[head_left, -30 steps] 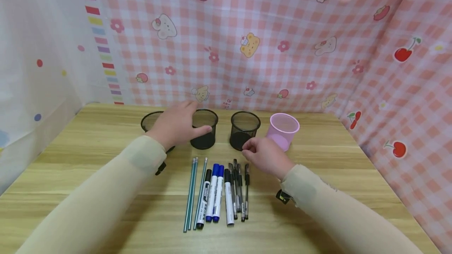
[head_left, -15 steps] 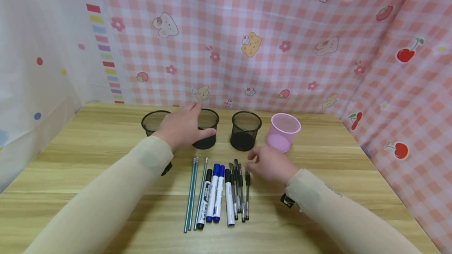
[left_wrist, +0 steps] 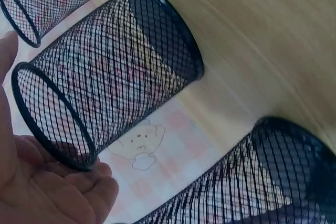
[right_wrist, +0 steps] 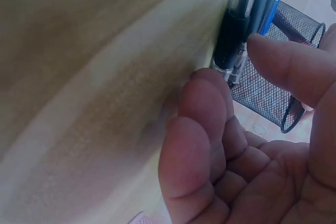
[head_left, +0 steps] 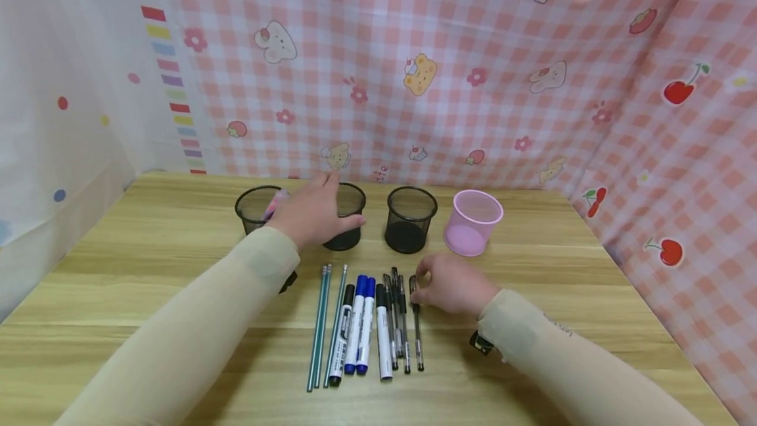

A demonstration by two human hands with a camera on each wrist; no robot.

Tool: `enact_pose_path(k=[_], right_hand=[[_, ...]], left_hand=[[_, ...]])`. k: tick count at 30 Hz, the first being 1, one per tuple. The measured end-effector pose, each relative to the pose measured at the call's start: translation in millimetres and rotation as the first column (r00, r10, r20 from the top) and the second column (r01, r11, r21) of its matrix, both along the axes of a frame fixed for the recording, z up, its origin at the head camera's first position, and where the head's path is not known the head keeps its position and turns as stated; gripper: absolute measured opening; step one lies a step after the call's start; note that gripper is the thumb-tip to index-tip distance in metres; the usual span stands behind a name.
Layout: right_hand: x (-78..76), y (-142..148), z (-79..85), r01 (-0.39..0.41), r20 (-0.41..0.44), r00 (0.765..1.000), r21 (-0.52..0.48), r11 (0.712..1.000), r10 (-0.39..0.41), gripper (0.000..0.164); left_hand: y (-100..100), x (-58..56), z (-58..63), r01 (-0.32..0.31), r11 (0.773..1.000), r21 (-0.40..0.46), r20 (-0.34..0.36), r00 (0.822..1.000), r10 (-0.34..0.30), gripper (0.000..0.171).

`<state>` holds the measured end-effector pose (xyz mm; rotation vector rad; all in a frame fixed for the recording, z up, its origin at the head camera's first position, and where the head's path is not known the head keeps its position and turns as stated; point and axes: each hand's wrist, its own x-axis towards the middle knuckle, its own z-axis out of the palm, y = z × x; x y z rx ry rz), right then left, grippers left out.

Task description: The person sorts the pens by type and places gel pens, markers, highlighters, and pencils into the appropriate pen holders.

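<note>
My left hand [head_left: 310, 212] reaches over the second black mesh pen cup [head_left: 350, 206], thumb and fingers spread. In the left wrist view, its fingertips lie right at that cup's rim [left_wrist: 58, 114], with the thumb apart on the other side. My right hand [head_left: 455, 284] is low at the table beside the rightmost black gel pen [head_left: 417, 334]. Its thumb overlaps the pen near the cap end, and the index finger arches above with a gap showing. In the right wrist view, the fingertips [right_wrist: 202, 98] sit at the end of a dark pen [right_wrist: 231, 35] lying on the table.
Several other gel pens [head_left: 402, 314], a black-capped marker [head_left: 384, 334], two blue-capped markers [head_left: 361, 324] and pencils [head_left: 319, 327] lie side by side. Another black cup [head_left: 408, 229] and a pink cup [head_left: 473, 232] stand right; the leftmost black cup [head_left: 251, 212] shows something pink.
My right hand has come down and toward me from the cups to the rightmost gel pen, whose lower end has swung slightly right. My left hand has shifted a little right.
</note>
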<state>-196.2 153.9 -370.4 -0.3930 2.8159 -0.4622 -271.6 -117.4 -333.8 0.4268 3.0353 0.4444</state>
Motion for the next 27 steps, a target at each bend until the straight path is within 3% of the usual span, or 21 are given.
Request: enact_pose_path(k=[8, 15, 27], right_hand=[[1.6, -3.4, -1.4, 0.011, 0.010, 1.000, 0.007, 1.000, -0.011, 0.049], [1.1, -7.0, -2.0, 0.009, 0.006, 1.000, 0.026, 1.000, -0.009, 0.049], [-0.9, -13.1, -2.8, 0.021, 0.039, 0.999, 0.029, 0.999, -0.022, 0.054]], left_hand=[[0.7, -7.0, -11.3, -0.040, 0.991, 0.130, 0.044, 0.998, 0.035, 0.125], [1.8, -11.5, -23.7, -0.048, 0.987, 0.154, 0.015, 0.999, 0.046, 0.130], [5.3, -10.5, -26.2, -0.057, 0.986, 0.156, -0.018, 0.998, 0.061, 0.121]])
